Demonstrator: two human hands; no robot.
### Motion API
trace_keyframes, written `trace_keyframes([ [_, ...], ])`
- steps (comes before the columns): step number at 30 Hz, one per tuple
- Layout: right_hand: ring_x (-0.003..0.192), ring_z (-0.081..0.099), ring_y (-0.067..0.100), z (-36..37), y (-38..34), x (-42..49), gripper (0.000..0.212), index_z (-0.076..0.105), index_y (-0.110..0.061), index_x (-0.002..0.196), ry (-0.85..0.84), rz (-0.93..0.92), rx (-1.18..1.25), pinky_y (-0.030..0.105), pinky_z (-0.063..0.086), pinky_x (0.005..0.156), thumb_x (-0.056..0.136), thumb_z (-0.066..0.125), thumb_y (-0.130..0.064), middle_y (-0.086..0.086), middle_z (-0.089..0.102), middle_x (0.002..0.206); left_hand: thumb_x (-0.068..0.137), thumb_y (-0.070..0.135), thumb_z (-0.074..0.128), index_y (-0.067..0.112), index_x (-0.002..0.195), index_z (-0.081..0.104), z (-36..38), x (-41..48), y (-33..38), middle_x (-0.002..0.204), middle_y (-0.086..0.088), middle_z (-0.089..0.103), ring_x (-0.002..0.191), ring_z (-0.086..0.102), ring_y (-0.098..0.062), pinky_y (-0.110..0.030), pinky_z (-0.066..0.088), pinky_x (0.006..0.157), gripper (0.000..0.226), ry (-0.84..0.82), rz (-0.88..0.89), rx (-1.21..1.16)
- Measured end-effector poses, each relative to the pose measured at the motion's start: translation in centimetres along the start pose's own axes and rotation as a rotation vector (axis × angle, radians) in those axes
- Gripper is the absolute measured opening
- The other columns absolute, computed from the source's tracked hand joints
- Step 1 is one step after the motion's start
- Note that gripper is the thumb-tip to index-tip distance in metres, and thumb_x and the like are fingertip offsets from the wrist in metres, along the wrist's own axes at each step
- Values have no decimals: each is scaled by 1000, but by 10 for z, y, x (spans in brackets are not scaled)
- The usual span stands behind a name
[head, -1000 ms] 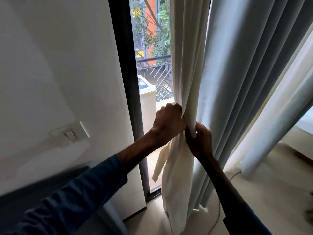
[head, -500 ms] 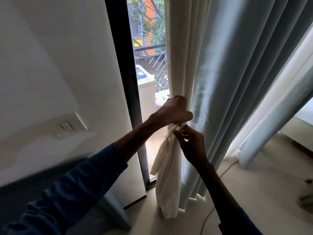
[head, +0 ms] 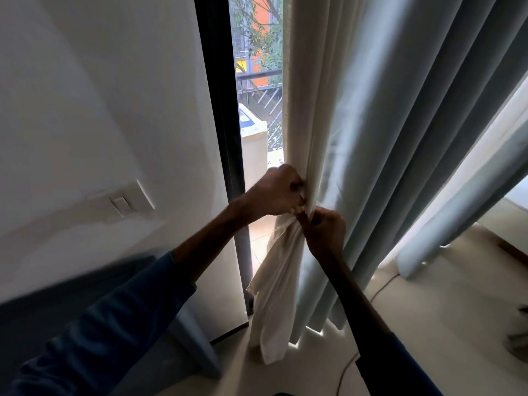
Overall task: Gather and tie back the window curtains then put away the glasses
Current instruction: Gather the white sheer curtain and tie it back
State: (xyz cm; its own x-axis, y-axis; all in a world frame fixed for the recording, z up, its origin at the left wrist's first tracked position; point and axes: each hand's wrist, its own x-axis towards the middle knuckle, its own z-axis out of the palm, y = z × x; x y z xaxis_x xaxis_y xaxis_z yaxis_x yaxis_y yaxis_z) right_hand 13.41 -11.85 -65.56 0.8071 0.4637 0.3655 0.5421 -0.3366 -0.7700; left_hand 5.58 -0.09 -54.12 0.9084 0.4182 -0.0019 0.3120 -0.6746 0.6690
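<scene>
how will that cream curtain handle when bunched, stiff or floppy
Probably floppy: the cream curtain pinches into tight folds where the left hand and right hand hold it. Likely light, since its tail hangs limp below.

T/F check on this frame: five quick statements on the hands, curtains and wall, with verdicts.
1. The left hand and the right hand both grip the cream fabric curtain. True.
2. The pale grey-blue pleated curtain hangs left of the cream one. False: it hangs to its right.
3. A white wall switch sits left of the black window frame. True.
4. The right hand holds higher than the left. False: it grips just below the left hand.
5. The cream curtain covers all the glass. False: a strip of window shows between it and the frame.
</scene>
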Motion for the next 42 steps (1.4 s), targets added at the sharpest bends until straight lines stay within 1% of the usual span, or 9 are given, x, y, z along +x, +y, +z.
trace_keyframes([
  [4, 38, 34, 7, -1, 6, 1, 63, 35, -16, 49, -27, 30, -30, 20, 20, 44, 92, 70, -46, 0, 32, 40, 81, 16, 73, 10, 94, 77, 26, -15, -55, 86, -2, 76, 74, 72, -14, -32, 60, 73, 15, 208, 76, 147],
  [8, 39, 43, 6, 9, 6, -6, 58, 38, -21, 49, -23, 53, 18, 19, 26, 43, 93, 69, -44, -7, 48, 43, 74, 41, 83, 9, 112, 67, 74, -30, -95, 98, -2, 74, 81, 71, -16, -36, 61, 73, 53, 60, -45, 120],
  [15, 49, 55, 17, 28, 11, -21, 53, 42, -27, 51, -48, 71, -21, 25, 35, 52, 90, 69, -49, -6, 48, 45, 87, 25, 69, 1, 119, 60, 104, -35, -100, 94, -17, 74, 81, 70, -38, -40, 58, 70, 41, 202, 2, 85],
  [25, 47, 46, 29, 21, 31, -20, 62, 32, -17, 49, -69, 7, -85, 34, 34, 49, 92, 65, -46, 1, 33, 42, 87, 27, 73, 15, 93, 79, 47, -43, -130, 75, 8, 71, 59, 58, 1, -8, 39, 57, 14, -5, 140, 146],
  [29, 40, 32, 12, 18, 28, -27, 67, 31, -14, 46, -110, 11, -32, 30, 27, 45, 90, 71, -47, 1, 29, 40, 85, 25, 76, 17, 100, 79, 22, -31, -137, 82, 8, 72, 66, 60, 4, -3, 42, 60, 18, 82, 76, 91],
  [33, 38, 36, 12, 22, 15, -40, 73, 25, -23, 40, -152, -42, 28, 21, 22, 42, 87, 78, -40, -5, 40, 40, 85, 22, 74, 15, 95, 79, 24, -4, -135, 90, -2, 76, 78, 69, -10, -27, 57, 71, 13, 53, 22, 151],
  [37, 40, 24, 14, 28, 10, -47, 72, 23, -24, 42, -161, -49, 65, 22, 19, 44, 87, 77, -43, 0, 28, 39, 70, 45, 56, 8, 118, 58, 64, 48, -190, 122, -22, 62, 113, 61, -40, -51, 52, 95, 60, 52, -89, 62],
  [39, 40, 23, 12, 27, 12, -45, 71, 24, -22, 44, -155, -33, 72, 25, 22, 45, 87, 78, -43, -2, 24, 38, 66, 52, 52, 13, 125, 43, 84, 71, -218, 129, -22, 57, 119, 57, -41, -55, 48, 99, 72, 38, -46, 34],
  [42, 38, 26, 12, 24, 19, -43, 70, 25, -23, 45, -156, 38, 124, 21, 20, 43, 86, 79, -38, -4, 28, 37, 73, 28, 79, 1, 115, 64, 56, 33, -141, 117, -24, 65, 108, 63, -38, -51, 55, 89, 51, -65, -76, -12],
])
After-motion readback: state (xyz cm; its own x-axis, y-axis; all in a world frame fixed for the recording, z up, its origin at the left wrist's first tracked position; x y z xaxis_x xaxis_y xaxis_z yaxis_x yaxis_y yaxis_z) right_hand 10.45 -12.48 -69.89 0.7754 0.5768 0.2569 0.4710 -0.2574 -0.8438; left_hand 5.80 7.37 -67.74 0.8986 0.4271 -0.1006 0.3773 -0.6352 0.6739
